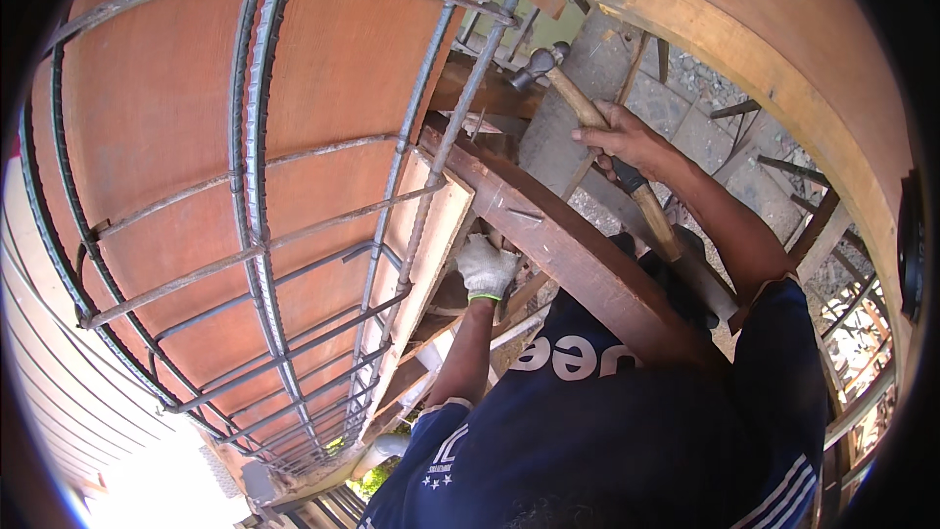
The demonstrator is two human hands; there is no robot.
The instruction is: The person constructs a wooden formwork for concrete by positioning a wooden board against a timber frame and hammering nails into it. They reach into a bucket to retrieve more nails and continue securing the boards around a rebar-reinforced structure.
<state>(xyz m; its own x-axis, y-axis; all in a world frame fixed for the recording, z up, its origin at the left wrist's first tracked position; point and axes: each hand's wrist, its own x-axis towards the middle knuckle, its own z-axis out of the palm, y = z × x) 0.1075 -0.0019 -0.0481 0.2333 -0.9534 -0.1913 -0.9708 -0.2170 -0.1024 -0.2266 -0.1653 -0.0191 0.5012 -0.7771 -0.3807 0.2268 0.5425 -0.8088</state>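
Note:
My right hand (627, 147), bare, is closed round the wooden handle of a hammer (580, 98). The steel hammer head points up and away to the left, and a dark band shows on the handle below my fingers. My left hand (485, 266) wears a whitish knitted glove with a green cuff edge. Its fingers are curled close beside a reddish-brown timber beam (578, 235); what they hold, if anything, is hidden. The beam runs diagonally between my two hands towards my chest. A nail (526, 214) sticks out of its face.
A cage of steel rebar (257, 118) stands at the left before an orange-brown plywood panel (176, 137). A curved, wood-edged panel (783, 88) bounds the right side. Beyond the hammer lies a grey floor (656, 103) with rubble and loose bars.

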